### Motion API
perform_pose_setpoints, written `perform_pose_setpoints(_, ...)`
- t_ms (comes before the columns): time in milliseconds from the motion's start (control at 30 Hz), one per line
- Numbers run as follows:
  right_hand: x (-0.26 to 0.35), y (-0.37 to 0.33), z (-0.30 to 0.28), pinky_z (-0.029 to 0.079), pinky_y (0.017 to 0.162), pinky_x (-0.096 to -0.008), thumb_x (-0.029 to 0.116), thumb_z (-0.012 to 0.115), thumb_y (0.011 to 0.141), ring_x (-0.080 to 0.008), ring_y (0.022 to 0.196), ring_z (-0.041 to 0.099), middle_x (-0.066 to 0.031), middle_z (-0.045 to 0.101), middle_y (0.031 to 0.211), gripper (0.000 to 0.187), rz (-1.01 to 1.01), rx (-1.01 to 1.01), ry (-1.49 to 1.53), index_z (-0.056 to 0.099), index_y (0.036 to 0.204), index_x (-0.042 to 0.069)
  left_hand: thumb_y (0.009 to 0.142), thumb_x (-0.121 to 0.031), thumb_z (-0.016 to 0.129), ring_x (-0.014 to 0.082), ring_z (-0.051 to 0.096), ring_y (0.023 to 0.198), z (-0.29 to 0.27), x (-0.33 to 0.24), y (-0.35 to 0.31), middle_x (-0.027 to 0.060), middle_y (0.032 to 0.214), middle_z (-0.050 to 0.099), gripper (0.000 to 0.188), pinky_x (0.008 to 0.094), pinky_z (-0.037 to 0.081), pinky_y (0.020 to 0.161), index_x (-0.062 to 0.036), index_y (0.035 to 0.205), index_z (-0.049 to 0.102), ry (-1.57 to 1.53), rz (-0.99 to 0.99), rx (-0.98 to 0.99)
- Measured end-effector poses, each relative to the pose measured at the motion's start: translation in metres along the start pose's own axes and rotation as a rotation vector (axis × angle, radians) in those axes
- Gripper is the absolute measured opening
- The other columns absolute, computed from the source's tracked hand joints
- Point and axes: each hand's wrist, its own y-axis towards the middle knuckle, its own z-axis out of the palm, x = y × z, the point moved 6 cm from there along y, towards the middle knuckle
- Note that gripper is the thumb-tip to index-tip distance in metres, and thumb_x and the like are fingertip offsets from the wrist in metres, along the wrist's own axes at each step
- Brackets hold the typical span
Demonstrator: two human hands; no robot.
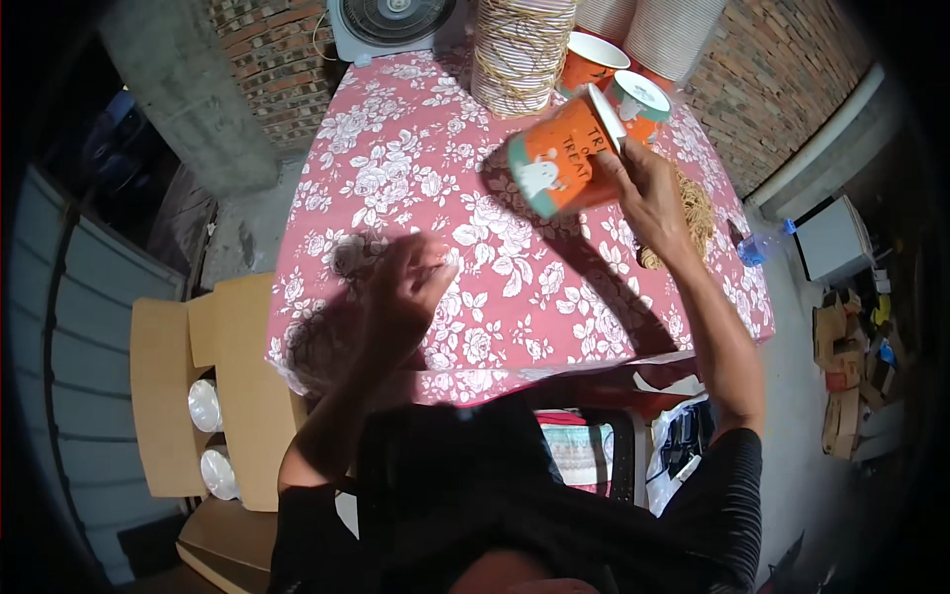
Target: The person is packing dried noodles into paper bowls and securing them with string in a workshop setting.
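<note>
My right hand grips an orange paper bucket by its rim, thumb outside. The bucket is tilted over the table, mouth toward the upper right, with a white ghost and a green band at its base. My left hand hovers over the near left of the table, slightly blurred, thumb and fingers apart, holding nothing I can see. A heap of tan twine cords lies by my right wrist. Behind the held bucket stand another orange bucket and a green-rimmed one.
A pink floral cloth covers the table. A tall stack of buckets with twine handles stands at the back, beside pale nested stacks and a fan. An open cardboard box sits left; a plastic bottle is right.
</note>
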Motion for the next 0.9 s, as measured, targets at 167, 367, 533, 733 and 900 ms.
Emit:
perform_pose_setpoints(167, 0.042, -0.057, 0.015, 0.059, 0.068, -0.032, 0.017, 0.068, 0.104, -0.014, 0.078, 0.071, -0.0058, 0.074, 0.085, 0.021, 0.028, 0.127, 0.575, 0.074, 0.108, -0.003, 0.082, -0.011, 0.087, 0.0392, 0.057, 0.129, 0.034, -0.098, 0.006, 0.0244, 0.138, 0.056, 0.084, 0.049, 0.05, 0.104, 0.0018, 0.15, 0.039, 0.333, 0.617, -0.072)
perform_pose_setpoints(367, 0.093, -0.116, -0.004, 0.058, 0.098, -0.0468, 0.013, 0.08, 0.086, -0.0318, 0.096, 0.074, -0.014, 0.077, 0.101, 0.021, -0.575, 0.001, -0.017, 0.077, 0.105, 0.005, 0.082, -0.016, 0.082, 0.0316, 0.069, 0.091, 0.064, -0.124, 0.0, 0.0096, 0.094, 0.072, 0.027, 0.0485, 0.051, 0.101, -0.008, 0.103, 0.068, 0.605, 0.795, 0.483)
perform_pose_setpoints(533, 0.008, -0.153, -0.047, 0.058, 0.083, -0.0368, 0.006, 0.083, 0.085, -0.0254, 0.089, 0.073, -0.0122, 0.077, 0.098, 0.02, -0.235, -0.216, -0.115, 0.078, 0.104, 0.002, 0.086, -0.01, 0.08, 0.0298, 0.07, 0.08, 0.065, -0.123, -0.011, 0.007, 0.08, 0.071, 0.014, 0.0447, 0.053, 0.093, -0.0089, 0.093, 0.068, 0.697, 0.784, 0.45)
perform_pose_setpoints(733, -0.114, -0.189, -0.085, 0.057, 0.074, -0.0435, 0.01, 0.074, 0.089, -0.0349, 0.087, 0.075, -0.0169, 0.077, 0.094, 0.012, 0.413, -0.048, -0.369, 0.079, 0.099, 0.004, 0.084, -0.008, 0.08, 0.0291, 0.07, 0.086, 0.09, -0.135, -0.014, 0.0082, 0.087, 0.071, 0.018, 0.0471, 0.051, 0.101, -0.0068, 0.097, 0.069, 0.66, 0.749, 0.52)
perform_pose_setpoints(900, -0.154, -0.193, -0.12, 0.056, 0.072, -0.044, 0.018, 0.073, 0.092, -0.0359, 0.078, 0.074, -0.017, 0.077, 0.087, 0.016, 0.507, -0.298, -0.425, 0.08, 0.099, 0.006, 0.082, -0.006, 0.079, 0.0329, 0.07, 0.091, 0.098, -0.134, -0.017, 0.0115, 0.091, 0.069, 0.021, 0.0504, 0.051, 0.105, -0.0045, 0.101, 0.07, 0.594, 0.759, 0.447)
